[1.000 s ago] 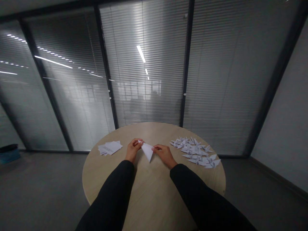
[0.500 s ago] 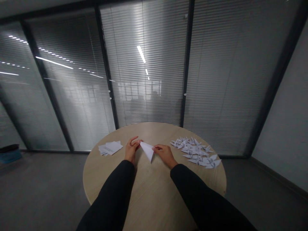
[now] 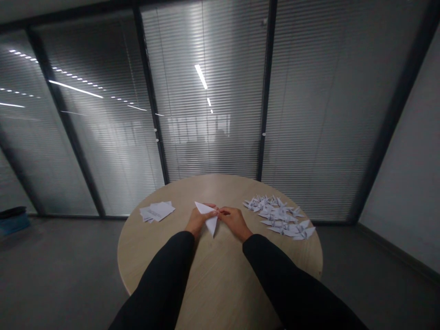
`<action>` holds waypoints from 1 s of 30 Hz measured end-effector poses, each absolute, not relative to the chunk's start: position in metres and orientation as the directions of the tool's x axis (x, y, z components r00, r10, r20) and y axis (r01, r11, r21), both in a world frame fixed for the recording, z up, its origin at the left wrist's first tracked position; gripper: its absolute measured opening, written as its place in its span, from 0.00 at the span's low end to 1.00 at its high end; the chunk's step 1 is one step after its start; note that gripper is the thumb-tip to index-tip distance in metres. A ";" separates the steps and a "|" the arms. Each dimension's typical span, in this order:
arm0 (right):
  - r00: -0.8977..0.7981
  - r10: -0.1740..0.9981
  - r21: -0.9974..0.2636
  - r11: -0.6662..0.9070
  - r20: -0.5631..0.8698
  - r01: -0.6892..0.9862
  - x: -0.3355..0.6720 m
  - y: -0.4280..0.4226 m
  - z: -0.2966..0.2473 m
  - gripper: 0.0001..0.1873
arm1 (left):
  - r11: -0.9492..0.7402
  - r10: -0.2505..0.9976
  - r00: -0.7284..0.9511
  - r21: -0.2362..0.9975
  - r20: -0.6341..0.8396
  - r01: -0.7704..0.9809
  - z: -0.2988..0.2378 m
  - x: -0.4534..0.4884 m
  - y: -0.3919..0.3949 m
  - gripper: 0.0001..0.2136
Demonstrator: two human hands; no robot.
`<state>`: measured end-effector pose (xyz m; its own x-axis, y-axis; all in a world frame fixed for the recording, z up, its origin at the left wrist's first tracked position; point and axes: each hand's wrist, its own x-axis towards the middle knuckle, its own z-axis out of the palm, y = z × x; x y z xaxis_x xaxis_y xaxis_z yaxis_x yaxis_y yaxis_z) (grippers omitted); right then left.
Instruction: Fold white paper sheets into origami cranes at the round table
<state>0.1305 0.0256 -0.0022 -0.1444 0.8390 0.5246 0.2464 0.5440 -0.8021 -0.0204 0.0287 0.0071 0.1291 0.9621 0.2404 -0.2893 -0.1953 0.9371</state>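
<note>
**On the table, in my hands:** one folded white paper triangle (image 3: 208, 216), held between my hands near the middle of the table, its point aimed down toward me. I cannot tell whether that point touches the wood.

**Left hand** (image 3: 197, 221): closed to a pinch on the triangle's left corner and upper edge.

**Right hand** (image 3: 234, 223): fingers curled inward, gripping the triangle's right corner; its fingertips meet those of my left hand along the upper edge.

**Sleeves:** two black sleeves (image 3: 154, 277) cover my forearms and cross the near half of the table.

**Round table** (image 3: 220, 279): pale wood-grain top, carrying the following.

- **Left of my hands:** a loose stack of white paper sheets (image 3: 157, 211), the top one faintly printed, just beyond my left hand.
- **Right of my hands:** a spread of folded paper cranes (image 3: 280, 218), dozens lying overlapped, near my right hand.

**Around the table:** dark grey floor (image 3: 62, 270), a blue bin with a dark top (image 3: 13, 223) far off at left, and a glass partition with slatted blinds (image 3: 209, 137) beyond the table.
</note>
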 end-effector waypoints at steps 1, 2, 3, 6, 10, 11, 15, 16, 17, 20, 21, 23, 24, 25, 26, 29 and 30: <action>-0.152 0.837 -0.801 0.547 0.525 0.244 0.130 0.025 -0.001 0.14 | -0.207 0.965 0.105 0.941 0.242 -0.269 0.007 -0.020 0.028 0.20; -0.159 0.838 -0.802 0.546 0.522 0.243 0.130 0.024 0.000 0.15 | -0.214 0.967 0.082 0.943 0.242 -0.255 0.007 -0.020 0.028 0.19; -0.166 0.839 -0.803 0.544 0.518 0.243 0.130 0.023 0.001 0.15 | -0.217 0.969 0.066 0.945 0.239 -0.244 0.008 -0.020 0.028 0.18; -0.170 0.848 -0.811 0.529 0.501 0.249 0.132 0.022 0.004 0.15 | -0.211 0.974 0.030 0.946 0.225 -0.247 0.010 -0.025 0.030 0.18; -0.135 0.856 -0.807 0.516 0.499 0.287 0.135 0.023 0.005 0.13 | -0.220 0.974 -0.013 0.917 0.228 -0.333 0.011 -0.036 0.037 0.16; -0.130 0.856 -0.804 0.515 0.501 0.295 0.136 0.024 0.005 0.13 | -0.219 0.974 -0.017 0.912 0.228 -0.347 0.011 -0.040 0.039 0.16; -0.136 0.851 -0.794 0.523 0.507 0.310 0.137 0.026 0.004 0.13 | -0.221 0.975 -0.064 0.895 0.213 -0.387 0.009 -0.048 0.045 0.15; -0.137 0.851 -0.794 0.523 0.507 0.311 0.137 0.026 0.004 0.13 | -0.219 0.976 -0.076 0.893 0.206 -0.393 0.008 -0.048 0.045 0.15; -0.140 0.852 -0.795 0.521 0.504 0.311 0.137 0.026 0.004 0.13 | -0.221 0.975 -0.088 0.890 0.203 -0.399 0.008 -0.048 0.045 0.15; -0.152 0.858 -0.806 0.514 0.491 0.294 0.136 0.027 0.004 0.13 | -0.252 0.968 -0.118 0.879 0.223 -0.404 0.008 -0.044 0.044 0.16; -0.155 0.859 -0.811 0.512 0.488 0.284 0.135 0.027 0.004 0.13 | -0.267 0.963 -0.128 0.877 0.235 -0.399 0.008 -0.043 0.044 0.16; -0.159 0.860 -0.818 0.510 0.485 0.267 0.134 0.028 0.003 0.14 | -0.297 0.954 -0.152 0.876 0.258 -0.379 0.008 -0.041 0.043 0.17; -0.161 0.860 -0.819 0.511 0.484 0.262 0.133 0.028 0.003 0.14 | -0.311 0.949 -0.167 0.877 0.267 -0.366 0.009 -0.041 0.043 0.17; -0.164 0.859 -0.820 0.511 0.484 0.258 0.133 0.028 0.003 0.14 | -0.323 0.944 -0.184 0.877 0.273 -0.356 0.008 -0.040 0.043 0.17; -0.167 0.859 -0.820 0.512 0.484 0.255 0.132 0.028 0.003 0.14 | -0.331 0.940 -0.201 0.877 0.275 -0.348 0.008 -0.040 0.043 0.17; -0.165 0.860 -0.829 0.509 0.482 0.233 0.133 0.028 0.002 0.14 | -0.316 0.944 -0.209 0.881 0.255 -0.352 0.008 -0.038 0.042 0.19; -0.158 0.863 -0.834 0.505 0.480 0.223 0.133 0.028 0.001 0.14 | -0.295 0.952 -0.189 0.884 0.240 -0.363 0.008 -0.037 0.042 0.20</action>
